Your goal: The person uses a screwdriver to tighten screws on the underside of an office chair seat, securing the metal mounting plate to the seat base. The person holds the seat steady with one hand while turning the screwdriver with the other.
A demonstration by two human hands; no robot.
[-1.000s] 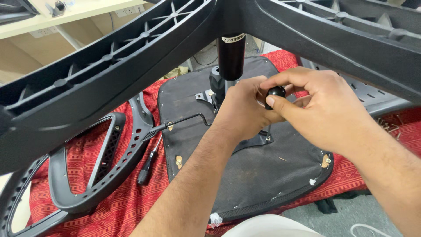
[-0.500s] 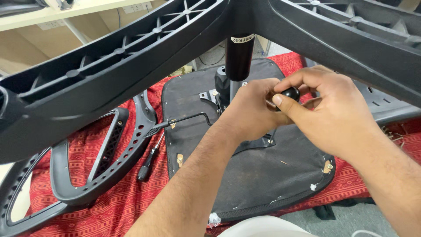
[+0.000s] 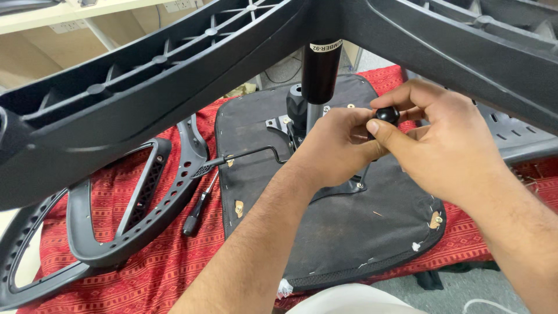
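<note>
An upside-down office chair seat (image 3: pixel 343 244) lies on a red patterned cloth (image 3: pixel 145 273), its black gas cylinder (image 3: pixel 321 70) rising into the star-shaped black base (image 3: pixel 145 87) close to the camera. My right hand (image 3: pixel 442 151) pinches a small round black knob (image 3: pixel 387 114) between thumb and fingers, just right of the cylinder. My left hand (image 3: pixel 337 145) is closed around something at the seat mechanism directly beside the knob; what it grips is hidden by the fingers. A black lever handle (image 3: pixel 296 104) stands left of the cylinder.
Two black chair armrests (image 3: pixel 139 203) lie on the cloth at the left. A black screwdriver (image 3: pixel 197 209) rests beside them. A thin bent metal rod (image 3: pixel 244 156) runs across the seat's underside. A grey plastic chair part (image 3: pixel 517 139) lies at the right.
The view has shifted slightly; both hands stay at the knob, with my right fingers turning a little around it.
</note>
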